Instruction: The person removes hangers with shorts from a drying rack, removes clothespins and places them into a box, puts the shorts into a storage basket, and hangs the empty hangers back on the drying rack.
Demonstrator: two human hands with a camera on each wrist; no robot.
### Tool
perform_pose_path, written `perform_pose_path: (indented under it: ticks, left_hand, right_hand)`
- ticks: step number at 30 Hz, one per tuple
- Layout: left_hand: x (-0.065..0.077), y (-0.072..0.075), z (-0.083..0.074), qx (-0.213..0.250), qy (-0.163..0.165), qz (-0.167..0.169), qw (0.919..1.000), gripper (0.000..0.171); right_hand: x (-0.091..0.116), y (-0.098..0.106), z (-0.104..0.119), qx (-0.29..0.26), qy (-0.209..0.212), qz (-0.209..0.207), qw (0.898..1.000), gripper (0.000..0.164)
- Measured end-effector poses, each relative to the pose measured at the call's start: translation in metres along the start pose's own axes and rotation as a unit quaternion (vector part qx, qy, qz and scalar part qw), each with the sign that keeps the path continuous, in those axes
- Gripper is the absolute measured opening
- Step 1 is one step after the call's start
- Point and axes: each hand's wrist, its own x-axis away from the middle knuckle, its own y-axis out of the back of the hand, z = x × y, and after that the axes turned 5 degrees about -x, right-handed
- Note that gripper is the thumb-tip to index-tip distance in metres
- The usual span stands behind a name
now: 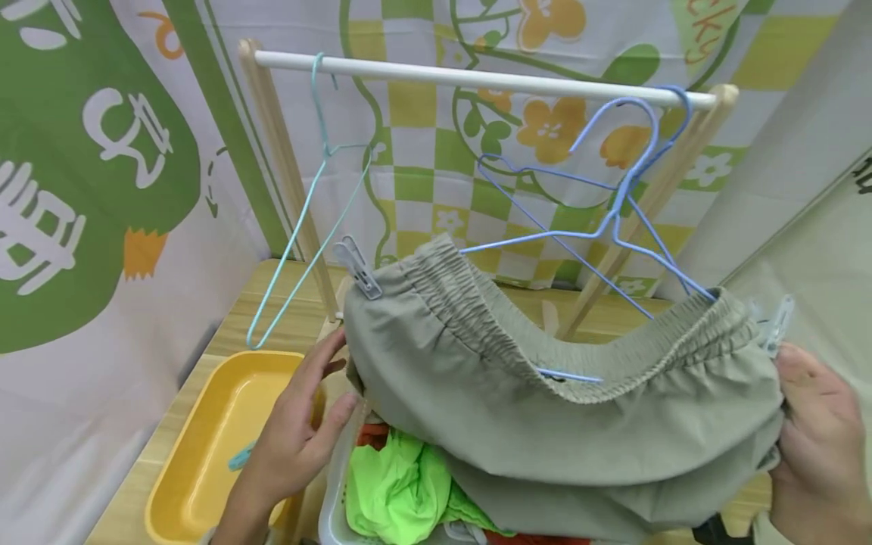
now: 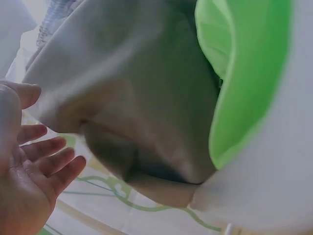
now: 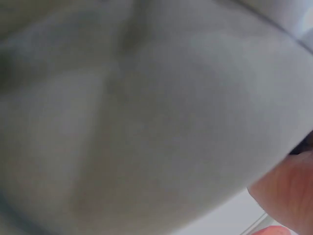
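Grey-green pants (image 1: 565, 439) with an elastic waistband spread across the front of the head view, on a blue hanger (image 1: 620, 200). The hanger's hook shows in front of and below the rack's rod. A grey clothes peg (image 1: 359, 266) grips the waistband's left end, and a pale translucent peg (image 1: 777, 325) sits at the right end. My right hand (image 1: 820, 424) grips the pants' right side below that peg, some fingers hidden behind cloth. My left hand (image 1: 300, 424) is beside the left side, fingers extended; the left wrist view shows the hand (image 2: 34, 171) apart from the cloth.
A rack with a white rod (image 1: 477, 74) stands behind, bearing a teal hanger (image 1: 306, 212) and another blue hanger (image 1: 559, 227). At left is a yellow tray (image 1: 197, 431) with a teal peg (image 1: 241, 456). Bright green cloth (image 1: 398, 484) lies in a pale basket (image 1: 331, 499).
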Motion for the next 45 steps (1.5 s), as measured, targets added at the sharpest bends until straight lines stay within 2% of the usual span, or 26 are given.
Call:
perform_pose_path:
  ticks: [2,6,11,16,21,23,27,33,36,39,43,45]
  left_hand:
    - [-0.002,0.002,-0.002,0.007,-0.012,-0.009,0.9999,0.080]
    - [-0.006,0.006,-0.005,0.028,-0.022,-0.013,0.9993,0.075]
    - [-0.007,0.007,-0.003,0.052,-0.023,-0.018,0.9982,0.066]
    - [-0.006,0.005,0.000,0.061,-0.040,-0.049,0.9961,0.048]
    - [-0.003,0.004,0.000,0.059,-0.006,-0.068,0.9959,0.032]
    - [-0.002,0.005,0.000,0.060,0.016,-0.066,0.9959,0.028]
    - [0.000,0.006,0.000,0.054,0.038,-0.057,0.9962,0.025]
    - [0.004,0.009,0.000,0.045,0.086,-0.027,0.9949,0.019]
    - [0.005,0.011,0.000,0.016,0.081,-0.024,0.9963,0.018]
    - [0.006,0.013,0.002,-0.007,0.070,-0.030,0.9970,0.019]
    - [0.009,0.015,0.005,-0.025,0.059,-0.040,0.9971,0.023]
    - [0.011,0.015,0.007,-0.032,0.054,-0.042,0.9972,0.025]
  right_hand:
    - [0.003,0.000,-0.002,-0.004,0.001,0.000,1.000,0.031]
    - [0.007,-0.002,-0.005,0.007,0.014,0.056,0.998,0.034]
    - [0.012,-0.002,-0.013,-0.058,0.026,0.110,0.992,0.038]
    - [0.018,-0.001,-0.017,-0.031,0.034,0.137,0.990,0.039]
    - [0.023,-0.005,-0.022,0.002,0.049,0.162,0.986,0.036]
    - [0.024,-0.006,-0.023,0.029,0.053,0.162,0.985,0.034]
    - [0.025,-0.008,-0.026,0.092,0.071,0.154,0.981,0.029]
    - [0.024,-0.007,-0.031,0.186,0.099,0.190,0.959,0.024]
    - [0.027,-0.005,-0.030,0.246,0.098,0.202,0.943,0.025]
    - [0.031,-0.004,-0.029,0.306,0.090,0.216,0.923,0.028]
    - [0.035,-0.004,-0.025,0.371,0.049,0.240,0.896,0.033]
    - [0.036,-0.004,-0.025,0.382,0.030,0.264,0.885,0.034]
